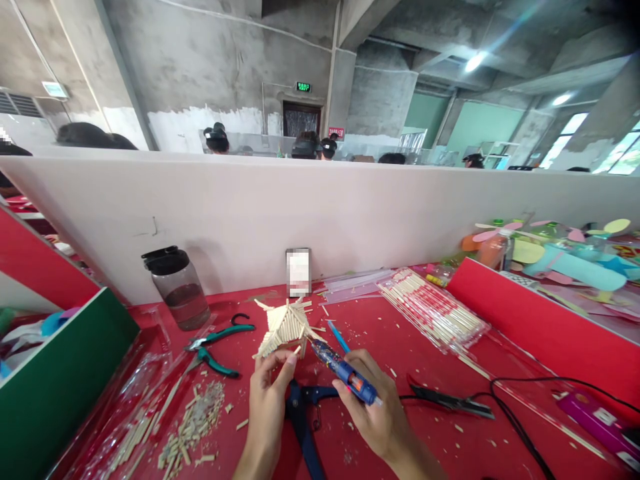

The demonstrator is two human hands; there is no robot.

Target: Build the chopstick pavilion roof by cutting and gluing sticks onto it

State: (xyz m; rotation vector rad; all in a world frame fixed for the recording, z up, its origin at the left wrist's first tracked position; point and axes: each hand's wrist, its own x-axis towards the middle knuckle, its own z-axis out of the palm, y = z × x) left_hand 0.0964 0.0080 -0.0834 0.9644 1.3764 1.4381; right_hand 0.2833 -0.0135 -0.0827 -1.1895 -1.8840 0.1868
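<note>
My right hand [373, 400] is wrapped around a dark blue glue gun [345, 370], its nozzle pointing up and left. The nozzle sits close to a small pale model built of wooden sticks [285, 325], with a pointed, roof-like top; whether they touch I cannot tell. At the model's front edge, my left hand [269, 387] pinches a short wooden stick [299, 349] between thumb and finger. Below and between my hands lies a dark blue tool with handles [303, 417], partly hidden. A light blue pen-like stick [339, 337] rests behind the glue gun.
Green-handled pliers [216, 360] and a dark-lidded bottle [181, 293] stand left, near cut stick bits [193, 423]. Bundled sticks in plastic [433, 310], black-handled pliers [450, 400], a black cable [515, 420] and a purple box [595, 420] lie right. A white partition [320, 207] closes the back.
</note>
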